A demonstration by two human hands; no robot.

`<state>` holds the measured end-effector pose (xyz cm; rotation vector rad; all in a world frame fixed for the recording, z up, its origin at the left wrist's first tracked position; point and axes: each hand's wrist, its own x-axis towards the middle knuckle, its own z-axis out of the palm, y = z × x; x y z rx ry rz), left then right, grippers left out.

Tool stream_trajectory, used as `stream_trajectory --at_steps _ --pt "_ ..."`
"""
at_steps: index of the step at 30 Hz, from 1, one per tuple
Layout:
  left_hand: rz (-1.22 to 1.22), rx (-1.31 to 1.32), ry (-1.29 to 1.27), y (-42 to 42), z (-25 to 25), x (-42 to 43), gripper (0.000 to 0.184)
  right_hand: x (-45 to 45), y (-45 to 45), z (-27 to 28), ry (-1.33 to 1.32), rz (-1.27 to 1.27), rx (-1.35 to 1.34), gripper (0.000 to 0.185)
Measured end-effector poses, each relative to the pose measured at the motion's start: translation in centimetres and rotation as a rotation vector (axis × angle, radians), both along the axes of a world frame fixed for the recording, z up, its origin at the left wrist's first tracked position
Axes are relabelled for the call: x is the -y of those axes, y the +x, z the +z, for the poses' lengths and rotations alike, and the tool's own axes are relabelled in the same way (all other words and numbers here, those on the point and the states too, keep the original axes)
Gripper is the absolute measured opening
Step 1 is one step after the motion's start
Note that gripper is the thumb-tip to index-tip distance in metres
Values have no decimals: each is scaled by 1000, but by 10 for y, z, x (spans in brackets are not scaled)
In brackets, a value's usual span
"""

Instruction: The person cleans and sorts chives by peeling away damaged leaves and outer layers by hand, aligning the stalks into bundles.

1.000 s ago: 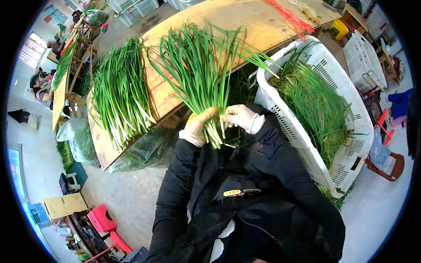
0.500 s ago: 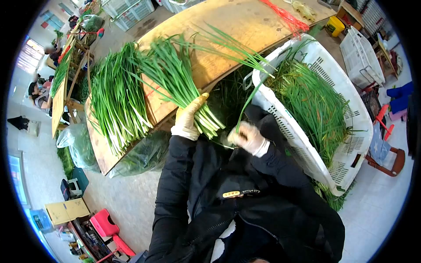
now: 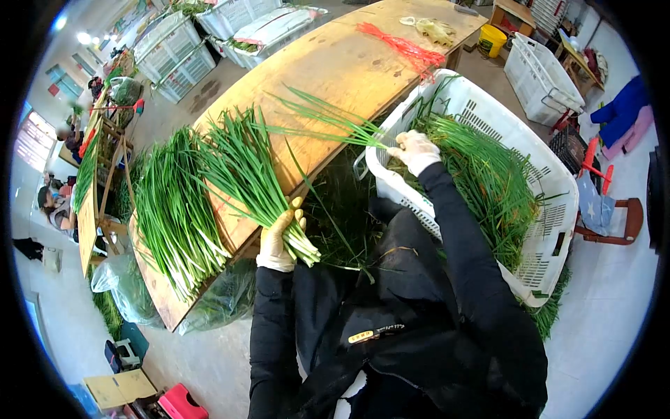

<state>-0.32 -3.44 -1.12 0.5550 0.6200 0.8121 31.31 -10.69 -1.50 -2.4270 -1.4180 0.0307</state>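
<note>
My left hand (image 3: 280,236), in a pale glove, is wrapped round the white stem ends of a bunch of garlic chives (image 3: 244,174); its leaves lie over the wooden table's edge. My right hand (image 3: 417,150), gloved too, pinches the stem ends of a few loose chives (image 3: 335,120) at the rim of the white crate (image 3: 453,183). Those leaves reach left over the tabletop. A single stalk (image 3: 337,227) hangs slantwise between my hands above my dark clothing. Left of the held bunch lies a larger pile of chives (image 3: 178,209) with its white ends toward me.
Tangled chives (image 3: 481,181) fill the crate at my right. Red plastic strips (image 3: 401,45) lie on the wooden table (image 3: 279,66). Bagged greens (image 3: 223,300) sit under its near edge. Further off are stacked crates (image 3: 174,56), a yellow bucket (image 3: 492,40) and people at another table.
My right hand has moved up and right from near my lap to the loose chives at the crate rim, leaving the single stalk. The view has shifted; my left hand keeps its bunch.
</note>
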Motion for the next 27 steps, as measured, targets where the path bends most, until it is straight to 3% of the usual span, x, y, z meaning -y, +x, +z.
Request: stream_trajectory --at_steps 2,4,6,8,10,12,15,18,19,22,23,24,26,27 --pt "15 18 -42 -1 2 1 36 -8 3 3 -136 67 -192 33" --pt "3 44 -75 -2 0 -1 43 -14 -6 10 -95 54 -289 27" --pt "-97 31 43 -4 -3 -2 44 -9 -29 10 171 131 -272 22" --pt "-41 1 1 4 0 1 41 -4 -60 22 225 178 -675 15" --pt "-27 4 19 12 3 3 38 -2 -84 12 531 321 -656 15" --pt "20 -24 -22 22 9 6 38 2 -108 6 579 340 -878 19" --pt "9 48 3 28 10 9 36 13 -138 8 529 408 -960 23" --pt "3 -53 49 26 10 10 29 16 -157 2 454 484 -1111 26" --pt "-52 -49 37 25 13 9 28 18 -157 2 311 455 -1332 27" --pt "-61 -158 -29 21 18 12 30 15 -162 -8 194 559 -1571 27" --pt "-132 -185 -8 17 22 12 35 15 -158 0 33 546 -1516 26" --pt "-132 -186 -8 18 21 12 35 10 -158 -4 32 546 -1516 26" --pt "-72 -215 51 21 16 14 34 -2 -162 -15 356 678 -1059 24" --pt "-55 -191 48 23 15 15 29 -6 -161 -17 299 631 -1081 24"
